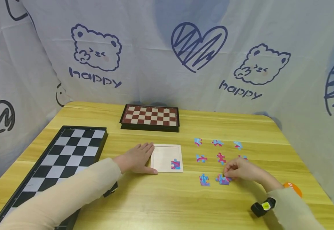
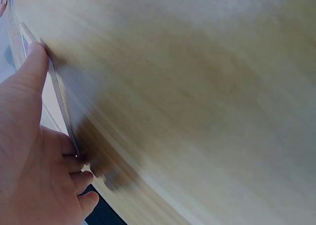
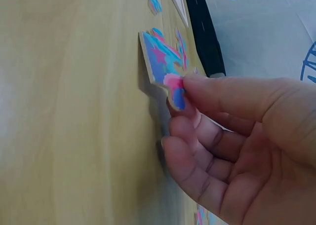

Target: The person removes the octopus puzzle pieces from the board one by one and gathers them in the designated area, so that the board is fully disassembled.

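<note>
In the head view my left hand rests against the left side of a square white puzzle tray, thumb at its near corner, fingers at the far one. One blue and pink puzzle piece lies in the tray's near right corner. The left wrist view shows the left thumb and fingers along the tray's edge. To the right, my right hand pinches a purple, blue and pink puzzle piece between thumb and fingers, tilted off the wood in the right wrist view. Its other fingers are curled.
Several loose puzzle pieces lie in rows right of the tray. A red and white checkered board stands behind, and a black and white one at left, under the left sleeve. An orange round object is by the right sleeve.
</note>
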Action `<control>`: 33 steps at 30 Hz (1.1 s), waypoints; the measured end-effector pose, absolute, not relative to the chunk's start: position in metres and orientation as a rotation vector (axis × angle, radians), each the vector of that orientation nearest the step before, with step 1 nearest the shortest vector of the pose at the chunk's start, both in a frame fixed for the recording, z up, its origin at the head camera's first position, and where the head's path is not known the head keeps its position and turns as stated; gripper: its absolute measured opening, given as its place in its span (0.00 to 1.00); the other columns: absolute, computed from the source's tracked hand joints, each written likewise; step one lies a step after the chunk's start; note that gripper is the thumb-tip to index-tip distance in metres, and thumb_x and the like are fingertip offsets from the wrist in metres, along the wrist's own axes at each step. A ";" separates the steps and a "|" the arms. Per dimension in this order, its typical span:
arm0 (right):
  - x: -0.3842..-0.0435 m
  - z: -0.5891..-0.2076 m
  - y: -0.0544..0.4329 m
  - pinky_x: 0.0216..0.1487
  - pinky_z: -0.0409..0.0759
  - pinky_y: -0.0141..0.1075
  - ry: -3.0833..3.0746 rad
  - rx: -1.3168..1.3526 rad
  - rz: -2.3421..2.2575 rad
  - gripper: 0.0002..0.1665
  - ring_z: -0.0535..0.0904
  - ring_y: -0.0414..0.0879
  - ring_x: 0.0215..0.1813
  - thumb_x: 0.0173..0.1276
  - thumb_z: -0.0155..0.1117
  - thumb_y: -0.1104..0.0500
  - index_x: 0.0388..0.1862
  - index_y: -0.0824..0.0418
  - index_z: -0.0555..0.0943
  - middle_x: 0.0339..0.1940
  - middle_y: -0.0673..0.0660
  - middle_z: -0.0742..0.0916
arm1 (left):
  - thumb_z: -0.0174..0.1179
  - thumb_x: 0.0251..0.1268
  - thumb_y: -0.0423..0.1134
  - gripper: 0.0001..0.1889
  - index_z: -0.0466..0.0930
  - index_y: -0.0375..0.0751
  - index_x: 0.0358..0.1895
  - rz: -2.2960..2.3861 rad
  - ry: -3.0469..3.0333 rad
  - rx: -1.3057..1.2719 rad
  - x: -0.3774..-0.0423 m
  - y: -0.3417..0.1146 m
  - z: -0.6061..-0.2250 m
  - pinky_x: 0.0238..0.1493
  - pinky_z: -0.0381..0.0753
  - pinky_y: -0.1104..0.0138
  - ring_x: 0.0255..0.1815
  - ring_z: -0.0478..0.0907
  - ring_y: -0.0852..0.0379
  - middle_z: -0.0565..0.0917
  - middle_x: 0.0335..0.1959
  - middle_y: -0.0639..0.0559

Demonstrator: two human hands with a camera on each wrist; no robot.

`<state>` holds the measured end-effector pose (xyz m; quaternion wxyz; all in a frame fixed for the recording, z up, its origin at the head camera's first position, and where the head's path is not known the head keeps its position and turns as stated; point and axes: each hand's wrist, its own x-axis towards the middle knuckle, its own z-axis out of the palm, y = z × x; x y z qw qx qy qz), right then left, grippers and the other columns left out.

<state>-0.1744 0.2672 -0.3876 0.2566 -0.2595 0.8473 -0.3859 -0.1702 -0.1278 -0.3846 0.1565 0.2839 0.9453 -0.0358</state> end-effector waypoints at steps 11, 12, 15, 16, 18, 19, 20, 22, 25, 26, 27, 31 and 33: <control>-0.170 -0.387 0.274 0.21 0.69 0.29 2.311 -0.669 -1.022 0.07 0.68 0.38 0.20 0.64 0.59 0.66 0.27 0.68 0.78 0.18 0.51 0.75 | 0.45 0.57 0.70 0.52 0.48 0.28 0.70 -0.106 2.719 0.824 -0.170 -0.129 -0.386 0.67 0.48 0.54 0.71 0.47 0.43 0.49 0.71 0.37; -0.170 -0.387 0.275 0.21 0.70 0.29 2.312 -0.668 -1.021 0.06 0.68 0.39 0.20 0.64 0.59 0.67 0.27 0.68 0.78 0.18 0.52 0.75 | 0.45 0.57 0.71 0.52 0.47 0.29 0.70 -0.110 2.717 0.821 -0.170 -0.129 -0.386 0.67 0.48 0.54 0.71 0.47 0.43 0.49 0.71 0.37; -0.170 -0.387 0.276 0.21 0.71 0.30 2.317 -0.654 -1.019 0.06 0.69 0.39 0.20 0.64 0.59 0.67 0.28 0.68 0.79 0.19 0.52 0.76 | 0.44 0.57 0.71 0.52 0.47 0.30 0.70 -0.120 2.716 0.813 -0.170 -0.128 -0.386 0.67 0.48 0.54 0.71 0.46 0.44 0.49 0.71 0.38; -0.170 -0.387 0.277 0.21 0.72 0.30 2.317 -0.648 -1.019 0.06 0.69 0.39 0.20 0.64 0.59 0.67 0.28 0.68 0.79 0.19 0.53 0.77 | 0.44 0.57 0.71 0.52 0.47 0.30 0.70 -0.116 2.716 0.812 -0.170 -0.128 -0.386 0.67 0.48 0.54 0.71 0.46 0.44 0.49 0.71 0.38; -0.171 -0.386 0.277 0.22 0.72 0.30 2.317 -0.635 -1.015 0.05 0.69 0.39 0.21 0.64 0.59 0.66 0.30 0.68 0.79 0.19 0.53 0.77 | 0.45 0.56 0.71 0.52 0.47 0.30 0.70 -0.114 2.716 0.812 -0.170 -0.128 -0.386 0.67 0.48 0.54 0.71 0.46 0.43 0.49 0.71 0.38; -0.172 -0.386 0.278 0.22 0.71 0.30 2.314 -0.631 -1.016 0.05 0.69 0.39 0.21 0.64 0.59 0.66 0.30 0.68 0.79 0.20 0.53 0.77 | 0.45 0.56 0.71 0.52 0.47 0.30 0.70 -0.114 2.717 0.810 -0.170 -0.128 -0.386 0.67 0.48 0.54 0.71 0.46 0.44 0.49 0.71 0.38; -0.172 -0.385 0.278 0.21 0.71 0.30 2.314 -0.632 -1.013 0.06 0.69 0.39 0.20 0.64 0.58 0.66 0.30 0.68 0.79 0.20 0.53 0.76 | 0.45 0.56 0.71 0.52 0.47 0.30 0.70 -0.113 2.717 0.807 -0.170 -0.128 -0.386 0.67 0.48 0.54 0.71 0.46 0.44 0.49 0.71 0.38; -0.173 -0.384 0.277 0.21 0.69 0.29 2.318 -0.632 -1.012 0.06 0.68 0.39 0.20 0.64 0.59 0.65 0.31 0.69 0.79 0.20 0.53 0.76 | 0.45 0.56 0.72 0.52 0.47 0.30 0.71 -0.117 2.717 0.805 -0.170 -0.128 -0.387 0.67 0.48 0.54 0.71 0.46 0.44 0.49 0.71 0.38; -0.176 -0.381 0.274 0.20 0.68 0.28 2.322 -0.638 -1.018 0.07 0.67 0.38 0.19 0.64 0.59 0.64 0.33 0.69 0.79 0.19 0.53 0.76 | 0.44 0.56 0.72 0.52 0.47 0.30 0.71 -0.128 2.716 0.805 -0.170 -0.128 -0.387 0.67 0.48 0.54 0.71 0.46 0.44 0.49 0.72 0.39; -0.177 -0.379 0.272 0.20 0.67 0.28 2.326 -0.647 -1.017 0.07 0.67 0.38 0.18 0.64 0.59 0.63 0.33 0.69 0.79 0.18 0.53 0.76 | 0.44 0.56 0.72 0.52 0.47 0.30 0.71 -0.129 2.714 0.804 -0.170 -0.128 -0.387 0.67 0.47 0.54 0.71 0.46 0.44 0.49 0.72 0.39; -0.178 -0.378 0.269 0.20 0.68 0.29 2.330 -0.653 -1.020 0.08 0.67 0.38 0.18 0.64 0.60 0.63 0.34 0.69 0.79 0.19 0.53 0.76 | 0.44 0.56 0.72 0.52 0.47 0.30 0.71 -0.135 2.713 0.806 -0.170 -0.128 -0.387 0.67 0.47 0.54 0.71 0.46 0.44 0.49 0.72 0.39; -0.183 -0.373 0.256 0.23 0.69 0.31 2.352 -0.676 -1.010 0.10 0.67 0.40 0.20 0.65 0.60 0.62 0.39 0.70 0.78 0.21 0.53 0.77 | 0.44 0.56 0.72 0.52 0.47 0.30 0.71 -0.143 2.710 0.805 -0.171 -0.128 -0.388 0.67 0.47 0.54 0.71 0.46 0.44 0.49 0.72 0.39; -0.186 -0.371 0.247 0.27 0.72 0.33 2.381 -0.684 -0.987 0.11 0.70 0.42 0.25 0.65 0.60 0.61 0.40 0.69 0.79 0.26 0.53 0.79 | 0.44 0.56 0.72 0.52 0.47 0.30 0.71 -0.149 2.711 0.804 -0.171 -0.128 -0.389 0.67 0.47 0.54 0.71 0.46 0.44 0.49 0.72 0.39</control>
